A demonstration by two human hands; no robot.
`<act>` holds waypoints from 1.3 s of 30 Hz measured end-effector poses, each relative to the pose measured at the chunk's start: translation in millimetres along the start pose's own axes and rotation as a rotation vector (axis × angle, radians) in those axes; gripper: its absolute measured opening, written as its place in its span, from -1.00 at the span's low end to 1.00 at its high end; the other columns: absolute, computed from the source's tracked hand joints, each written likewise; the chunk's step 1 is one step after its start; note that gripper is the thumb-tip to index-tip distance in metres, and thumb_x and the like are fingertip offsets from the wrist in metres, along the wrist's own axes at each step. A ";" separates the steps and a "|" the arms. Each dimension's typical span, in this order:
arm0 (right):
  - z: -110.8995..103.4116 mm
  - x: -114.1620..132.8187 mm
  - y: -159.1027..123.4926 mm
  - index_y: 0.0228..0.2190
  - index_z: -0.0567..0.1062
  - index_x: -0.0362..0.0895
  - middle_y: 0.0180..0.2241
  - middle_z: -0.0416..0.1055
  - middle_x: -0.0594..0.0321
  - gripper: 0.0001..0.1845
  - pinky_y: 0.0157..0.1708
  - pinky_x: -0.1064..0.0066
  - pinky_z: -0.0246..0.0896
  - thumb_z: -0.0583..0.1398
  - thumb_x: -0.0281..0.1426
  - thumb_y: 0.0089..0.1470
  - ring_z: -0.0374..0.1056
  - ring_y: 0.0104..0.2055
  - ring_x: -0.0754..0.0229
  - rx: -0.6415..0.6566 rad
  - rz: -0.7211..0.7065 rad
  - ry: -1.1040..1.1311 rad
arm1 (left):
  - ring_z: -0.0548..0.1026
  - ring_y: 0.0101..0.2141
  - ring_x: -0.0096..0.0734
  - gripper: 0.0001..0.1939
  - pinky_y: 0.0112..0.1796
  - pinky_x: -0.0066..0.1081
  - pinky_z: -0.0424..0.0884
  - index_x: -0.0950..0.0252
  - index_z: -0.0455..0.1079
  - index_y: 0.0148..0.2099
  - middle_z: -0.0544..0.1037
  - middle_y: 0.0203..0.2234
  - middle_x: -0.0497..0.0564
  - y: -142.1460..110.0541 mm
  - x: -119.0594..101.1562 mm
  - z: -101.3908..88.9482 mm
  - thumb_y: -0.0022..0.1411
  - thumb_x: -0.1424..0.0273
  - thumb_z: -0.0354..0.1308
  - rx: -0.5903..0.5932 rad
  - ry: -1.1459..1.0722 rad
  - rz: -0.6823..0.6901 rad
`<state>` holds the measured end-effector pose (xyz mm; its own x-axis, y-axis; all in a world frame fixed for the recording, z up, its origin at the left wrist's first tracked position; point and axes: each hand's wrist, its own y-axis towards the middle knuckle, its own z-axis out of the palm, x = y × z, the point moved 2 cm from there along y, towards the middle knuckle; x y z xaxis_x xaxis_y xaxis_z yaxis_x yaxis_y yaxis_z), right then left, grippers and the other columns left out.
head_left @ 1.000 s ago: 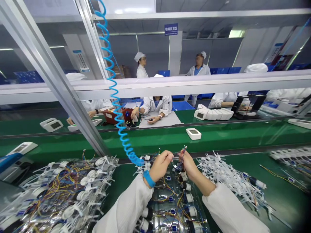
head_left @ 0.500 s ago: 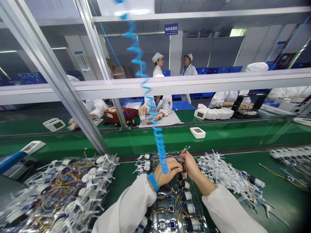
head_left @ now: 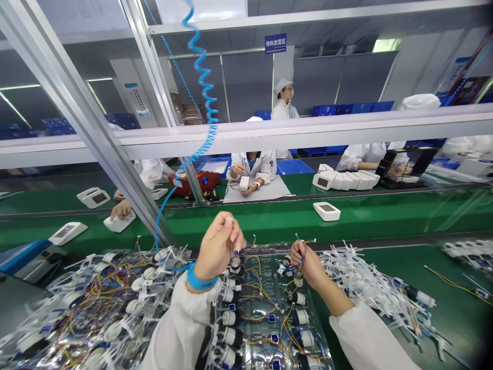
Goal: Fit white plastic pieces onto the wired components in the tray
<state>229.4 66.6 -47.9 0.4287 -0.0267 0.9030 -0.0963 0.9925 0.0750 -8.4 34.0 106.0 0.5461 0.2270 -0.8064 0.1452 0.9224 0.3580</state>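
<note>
Fingers of the left hand [head_left: 221, 241] clenched, pinched together just above a small round wired part [head_left: 235, 265]; whatever they pinch is too thin to tell. Fingers of the right hand [head_left: 308, 266] closed on a few thin coloured wires [head_left: 302, 253], the ends sticking up past the fingertips. Both hands over a clear plastic tray [head_left: 265, 272] on the green bench [head_left: 450, 313], with rows of small wired parts set in it, yellow and blue wires looping between them. Blue wristband [head_left: 200, 280] on the left wrist, blue coiled cord [head_left: 202, 77] running from it up past a metal post [head_left: 84, 103].

Left of the tray, a heap of wired parts in clear plastic [head_left: 88, 303]. Right of it, a pile of white plastic strips [head_left: 370, 288], just beside the right hand.

Beyond, a green conveyor belt [head_left: 246, 218] carrying a white device [head_left: 326, 210]. Across the line, a seated worker in a white coat [head_left: 252, 167] holds another white device [head_left: 244, 183], near a red box [head_left: 193, 184]. Another person stands farther back [head_left: 284, 100].
</note>
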 end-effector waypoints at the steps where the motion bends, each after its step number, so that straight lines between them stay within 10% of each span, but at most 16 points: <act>1: 3.0 0.9 0.7 -0.50 0.25 -0.10 -0.60 0.03 0.51 -0.48 -0.61 0.51 -0.06 0.21 0.01 0.28 -0.07 -0.65 0.36 -0.004 -0.020 -0.003 | 0.31 -0.61 -0.64 -0.68 -0.45 -0.55 0.41 0.22 0.18 -0.22 0.27 -0.58 -0.25 -2.0 -9.0 -3.5 0.36 0.19 0.24 -0.001 0.012 -0.034; 6: 21.7 21.9 0.8 -0.57 0.18 -0.05 -0.66 0.11 0.44 -0.34 -0.61 0.46 -0.13 0.26 0.20 0.10 -0.08 -0.63 0.30 -0.037 -0.127 -0.047 | -0.03 -0.64 -0.70 -0.67 -0.64 -0.68 -0.08 0.27 0.27 -0.21 0.11 -0.58 -0.24 -18.3 -27.8 -30.7 0.31 0.14 0.27 -0.026 0.183 -0.212; 17: 119.3 63.8 -18.4 -0.62 0.23 -0.09 -0.65 0.06 0.41 -0.36 -0.55 0.42 -0.14 0.14 0.09 0.28 -0.06 -0.59 0.28 0.237 -0.185 -0.322 | 0.12 -0.55 -0.61 -0.41 -0.53 -0.55 0.09 0.32 0.35 0.17 0.21 -0.52 -0.20 -39.0 -18.6 -23.8 0.21 0.13 0.35 0.089 0.540 -0.227; 22: 183.5 49.4 -26.3 -0.55 0.27 -0.10 -0.58 0.13 0.40 -0.49 -0.52 0.44 -0.09 0.09 -0.05 0.34 -0.03 -0.53 0.27 0.433 -0.208 -0.390 | 0.30 -0.48 -0.49 -0.45 -0.43 -0.50 0.24 0.34 0.44 0.16 0.39 -0.50 -0.10 -49.9 -25.6 -30.4 0.27 0.08 0.26 -0.004 0.614 -0.145; 30: 265.1 0.0 -16.5 -0.49 0.42 -0.10 -0.49 0.31 0.29 -0.67 -0.29 0.38 0.21 0.07 -0.26 0.28 0.23 -0.36 0.15 0.664 -0.205 -0.430 | 0.47 -0.34 -0.33 -0.60 -0.26 -0.41 0.38 0.31 0.48 -0.47 0.54 -0.44 0.02 -89.9 -73.0 -81.9 0.36 0.19 0.15 -0.288 0.965 0.066; 39: 278.0 -35.0 -2.3 -0.34 0.54 -0.10 -0.32 0.50 0.26 -0.73 -0.09 0.29 0.25 0.04 -0.43 0.22 0.36 -0.18 0.06 0.756 -0.101 -0.611 | 0.51 -0.18 -0.21 -0.73 -0.15 -0.34 0.44 0.26 0.60 -0.25 0.55 -0.24 0.08 -101.2 -50.7 -125.8 0.33 0.20 0.17 -0.434 0.975 0.190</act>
<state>-35.2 32.1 37.8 -0.0519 -0.3762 0.9251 -0.7263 0.6499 0.2236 -154.6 -31.5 51.4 -0.3903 0.3518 -0.8508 -0.2819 0.8340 0.4743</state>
